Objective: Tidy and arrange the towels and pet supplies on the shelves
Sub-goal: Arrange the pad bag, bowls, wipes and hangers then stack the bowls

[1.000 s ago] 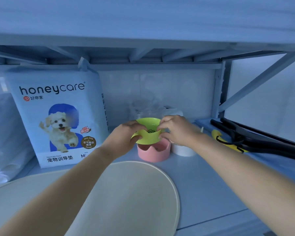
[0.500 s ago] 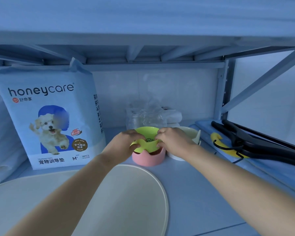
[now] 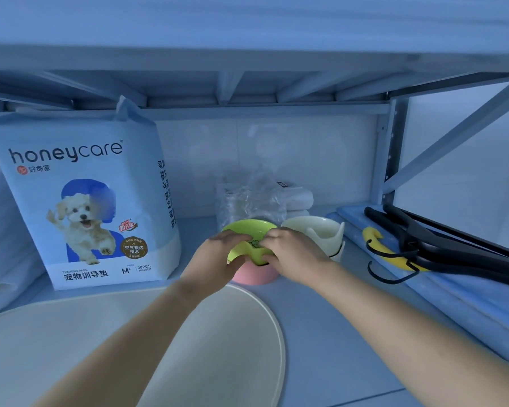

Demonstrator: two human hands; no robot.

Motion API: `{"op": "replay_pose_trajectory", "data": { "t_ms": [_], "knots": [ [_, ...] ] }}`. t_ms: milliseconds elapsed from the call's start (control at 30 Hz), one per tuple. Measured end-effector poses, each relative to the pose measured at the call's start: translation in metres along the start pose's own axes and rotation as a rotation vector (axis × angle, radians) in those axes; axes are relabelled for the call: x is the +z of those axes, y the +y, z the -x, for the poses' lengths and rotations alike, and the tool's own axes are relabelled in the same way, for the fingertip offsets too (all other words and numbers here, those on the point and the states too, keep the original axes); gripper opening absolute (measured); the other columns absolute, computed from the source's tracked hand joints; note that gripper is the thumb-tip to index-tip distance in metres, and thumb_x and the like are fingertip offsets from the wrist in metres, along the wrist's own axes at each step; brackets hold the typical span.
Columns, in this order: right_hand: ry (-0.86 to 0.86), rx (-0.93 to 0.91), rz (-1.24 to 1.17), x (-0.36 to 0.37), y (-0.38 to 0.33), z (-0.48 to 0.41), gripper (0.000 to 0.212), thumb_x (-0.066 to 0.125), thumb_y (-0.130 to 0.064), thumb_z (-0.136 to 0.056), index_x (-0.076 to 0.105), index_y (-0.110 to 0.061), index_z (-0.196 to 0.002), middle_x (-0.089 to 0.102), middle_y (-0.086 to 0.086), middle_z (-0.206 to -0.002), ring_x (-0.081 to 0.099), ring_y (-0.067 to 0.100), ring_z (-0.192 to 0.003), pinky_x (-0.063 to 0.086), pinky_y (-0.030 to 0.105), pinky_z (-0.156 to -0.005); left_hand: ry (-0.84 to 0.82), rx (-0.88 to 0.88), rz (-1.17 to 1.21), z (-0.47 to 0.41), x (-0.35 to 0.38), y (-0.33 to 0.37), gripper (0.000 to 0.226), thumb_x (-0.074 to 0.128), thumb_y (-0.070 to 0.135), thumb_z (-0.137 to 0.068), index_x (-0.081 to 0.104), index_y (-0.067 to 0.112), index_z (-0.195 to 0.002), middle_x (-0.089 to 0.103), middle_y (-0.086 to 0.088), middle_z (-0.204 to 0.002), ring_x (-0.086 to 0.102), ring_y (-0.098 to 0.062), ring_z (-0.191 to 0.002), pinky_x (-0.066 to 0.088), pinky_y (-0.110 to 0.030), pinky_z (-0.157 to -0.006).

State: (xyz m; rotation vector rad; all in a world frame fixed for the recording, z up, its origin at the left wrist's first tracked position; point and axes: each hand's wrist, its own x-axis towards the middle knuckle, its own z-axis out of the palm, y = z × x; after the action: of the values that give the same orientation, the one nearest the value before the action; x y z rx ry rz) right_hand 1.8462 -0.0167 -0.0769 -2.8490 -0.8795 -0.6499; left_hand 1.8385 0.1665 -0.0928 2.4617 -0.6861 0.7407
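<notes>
A green pet bowl (image 3: 247, 229) sits nested in a pink bowl (image 3: 254, 274) in the middle of the shelf. My left hand (image 3: 215, 259) grips the green bowl's left rim and my right hand (image 3: 291, 254) grips its right rim. A cream bowl (image 3: 315, 232) stands just to the right, touching or nearly touching the pink one. A tall honeycare pad pack (image 3: 86, 201) with a dog picture stands upright at the left. White folded pads or towels (image 3: 0, 230) lie at the far left edge.
A large cream mat (image 3: 224, 348) lies flat at the shelf's front. Crinkled clear plastic packets (image 3: 247, 198) sit at the back wall behind the bowls. Black hangers (image 3: 441, 245) and a yellow tool (image 3: 382, 248) rest on a blue cloth at the right. A shelf beam (image 3: 247, 60) runs overhead.
Both hands have lowered the green bowl down into the pink bowl. The view has shifted, so the cream bowl to the right shows fully.
</notes>
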Motion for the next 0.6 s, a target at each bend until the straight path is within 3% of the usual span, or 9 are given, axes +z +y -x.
{"op": "replay_pose_trajectory", "data": {
  "t_ms": [167,333,467,600],
  "knots": [
    [0.092,0.063,-0.130,0.007,-0.003,0.002,0.024,0.053,-0.024,-0.092,0.065,-0.015,-0.110,0.060,0.002,-0.107,0.049,0.021,-0.107,0.046,0.036,-0.085,0.121,-0.048,0.072,0.017,0.018,-0.001,0.044,0.068,0.019,-0.083,0.056,0.022,-0.125,0.053,0.007,-0.118,0.052,-0.013,-0.109,0.032,-0.010,-0.086],
    [0.241,0.022,-0.177,0.026,-0.003,0.011,0.020,0.056,-0.014,-0.089,0.067,-0.006,-0.104,0.063,0.008,-0.107,0.051,0.026,-0.108,0.041,0.031,-0.094,0.221,-0.033,0.065,0.018,0.023,-0.007,0.047,0.070,0.018,-0.082,0.054,0.019,-0.125,0.046,0.015,-0.116,0.045,-0.005,-0.113,0.026,-0.002,-0.091],
    [0.310,0.009,-0.195,0.031,-0.004,0.011,0.019,0.063,-0.013,-0.084,0.067,-0.007,-0.102,0.063,0.005,-0.106,0.052,0.026,-0.108,0.043,0.032,-0.093,0.190,-0.053,0.059,0.022,0.029,-0.006,0.046,0.069,0.018,-0.082,0.053,0.018,-0.126,0.052,0.005,-0.119,0.047,-0.008,-0.111,0.030,-0.009,-0.089],
    [0.316,0.016,-0.224,0.031,-0.003,0.012,0.018,0.063,-0.013,-0.084,0.068,-0.009,-0.101,0.064,0.004,-0.104,0.054,0.025,-0.105,0.046,0.033,-0.088,0.169,-0.053,0.016,0.023,0.031,-0.012,0.052,0.070,0.017,-0.081,0.051,0.024,-0.128,0.050,0.002,-0.125,0.048,-0.015,-0.116,0.036,-0.020,-0.096]
  ]
}}
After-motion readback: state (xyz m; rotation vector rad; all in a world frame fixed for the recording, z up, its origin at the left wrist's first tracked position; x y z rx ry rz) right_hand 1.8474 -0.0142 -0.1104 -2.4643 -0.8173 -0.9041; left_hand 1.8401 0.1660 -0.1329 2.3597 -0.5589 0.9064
